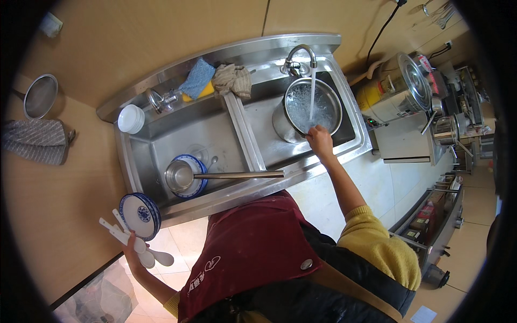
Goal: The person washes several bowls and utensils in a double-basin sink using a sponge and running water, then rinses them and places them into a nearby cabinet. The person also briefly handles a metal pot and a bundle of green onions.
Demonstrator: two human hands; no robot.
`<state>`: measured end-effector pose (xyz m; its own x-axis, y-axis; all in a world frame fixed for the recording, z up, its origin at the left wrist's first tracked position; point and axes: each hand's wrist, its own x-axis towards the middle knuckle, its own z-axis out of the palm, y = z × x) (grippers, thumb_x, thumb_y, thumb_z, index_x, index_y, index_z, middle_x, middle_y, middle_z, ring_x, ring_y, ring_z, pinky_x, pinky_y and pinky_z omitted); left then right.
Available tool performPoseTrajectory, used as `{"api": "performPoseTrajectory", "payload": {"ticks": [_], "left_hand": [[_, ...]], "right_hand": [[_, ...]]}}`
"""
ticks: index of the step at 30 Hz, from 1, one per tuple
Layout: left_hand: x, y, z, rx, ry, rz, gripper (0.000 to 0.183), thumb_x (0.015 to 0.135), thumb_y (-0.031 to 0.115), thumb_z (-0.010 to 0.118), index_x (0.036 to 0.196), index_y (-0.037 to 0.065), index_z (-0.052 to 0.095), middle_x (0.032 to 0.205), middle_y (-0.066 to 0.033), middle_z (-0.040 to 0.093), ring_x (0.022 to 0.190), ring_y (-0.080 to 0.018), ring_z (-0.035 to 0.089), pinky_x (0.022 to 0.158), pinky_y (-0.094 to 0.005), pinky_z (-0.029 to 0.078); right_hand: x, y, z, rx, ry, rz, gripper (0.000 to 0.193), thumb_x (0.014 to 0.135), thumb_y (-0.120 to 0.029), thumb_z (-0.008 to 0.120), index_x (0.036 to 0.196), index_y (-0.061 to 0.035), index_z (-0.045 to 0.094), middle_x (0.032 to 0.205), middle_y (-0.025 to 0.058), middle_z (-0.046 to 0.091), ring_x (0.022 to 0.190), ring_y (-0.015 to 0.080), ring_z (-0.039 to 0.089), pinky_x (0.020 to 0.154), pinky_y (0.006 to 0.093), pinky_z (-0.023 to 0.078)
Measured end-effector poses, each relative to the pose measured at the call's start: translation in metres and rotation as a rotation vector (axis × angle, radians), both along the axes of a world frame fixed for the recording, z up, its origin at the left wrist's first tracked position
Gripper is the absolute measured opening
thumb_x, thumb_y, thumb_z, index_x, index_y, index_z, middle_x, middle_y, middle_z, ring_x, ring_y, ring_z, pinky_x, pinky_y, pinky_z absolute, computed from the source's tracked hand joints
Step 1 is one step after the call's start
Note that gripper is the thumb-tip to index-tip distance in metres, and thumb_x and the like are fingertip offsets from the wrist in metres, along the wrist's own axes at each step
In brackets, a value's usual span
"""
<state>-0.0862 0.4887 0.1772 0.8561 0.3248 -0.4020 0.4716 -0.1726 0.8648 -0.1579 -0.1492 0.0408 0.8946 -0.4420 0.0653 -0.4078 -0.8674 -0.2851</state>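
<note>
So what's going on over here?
A person's right hand is closed at the rim of a round silvery metal pot in the right steel basin, as water runs in from a curved silver tap. The left hand holds white spoons beside blue-patterned white dishes. A long-handled silver ladle rests over a blue-rimmed white dish in the left basin.

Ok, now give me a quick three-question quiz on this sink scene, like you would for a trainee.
1. What does the left hand hold?
2. True or false: the tap is shut off.
3. What lies over the blue-rimmed dish in the left basin?
A, a sieve
B, a ladle
C, a towel

Key:
1. White spoons.
2. False: water runs from it into the pot.
3. B.
</note>
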Motion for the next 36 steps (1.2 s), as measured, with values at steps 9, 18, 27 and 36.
{"api": "performPoseTrajectory", "payload": {"ticks": [9, 18, 27, 36], "left_hand": [[-0.006, 0.014, -0.01, -0.031, 0.008, 0.018, 0.033, 0.084, 0.026, 0.062, 0.106, 0.003, 0.053, 0.069, -0.0067, 0.054, 0.05, -0.0174, 0.055, 0.046, -0.0294, 0.047], [-0.006, 0.02, -0.01, -0.054, 0.057, -0.002, 0.045, 0.082, 0.027, 0.064, 0.114, 0.001, 0.048, 0.087, -0.01, 0.054, 0.062, -0.0191, 0.058, 0.05, -0.0311, 0.05], [0.005, 0.013, -0.012, -0.053, 0.029, -0.024, 0.037, 0.082, 0.028, 0.064, 0.107, 0.003, 0.052, 0.075, -0.0077, 0.053, 0.054, -0.0179, 0.055, 0.047, -0.0304, 0.047], [0.005, 0.002, -0.004, -0.02, 0.099, 0.01, 0.041, 0.082, 0.03, 0.063, 0.11, 0.003, 0.051, 0.08, -0.0086, 0.053, 0.062, -0.0185, 0.055, 0.051, -0.0306, 0.047]], "right_hand": [[0.005, 0.004, 0.001, 0.025, 0.078, 0.057, 0.015, 0.084, -0.019, 0.056, 0.083, -0.0052, 0.061, 0.084, 0.0141, 0.06, 0.079, 0.0364, 0.061, 0.07, 0.0466, 0.05], [0.018, 0.033, -0.004, -0.021, 0.11, 0.075, 0.012, 0.082, -0.018, 0.056, 0.085, -0.0069, 0.061, 0.085, 0.0136, 0.062, 0.076, 0.0366, 0.062, 0.065, 0.0473, 0.051], [0.024, 0.052, -0.005, 0.053, 0.029, 0.066, 0.015, 0.082, -0.022, 0.059, 0.083, -0.0069, 0.062, 0.084, 0.0126, 0.062, 0.072, 0.0362, 0.062, 0.064, 0.0467, 0.049], [0.057, -0.087, 0.056, 0.187, -0.349, -0.219, 0.02, 0.086, -0.024, 0.062, 0.09, -0.0054, 0.069, 0.077, 0.0163, 0.067, 0.073, 0.0287, 0.067, 0.063, 0.0343, 0.051]]}}
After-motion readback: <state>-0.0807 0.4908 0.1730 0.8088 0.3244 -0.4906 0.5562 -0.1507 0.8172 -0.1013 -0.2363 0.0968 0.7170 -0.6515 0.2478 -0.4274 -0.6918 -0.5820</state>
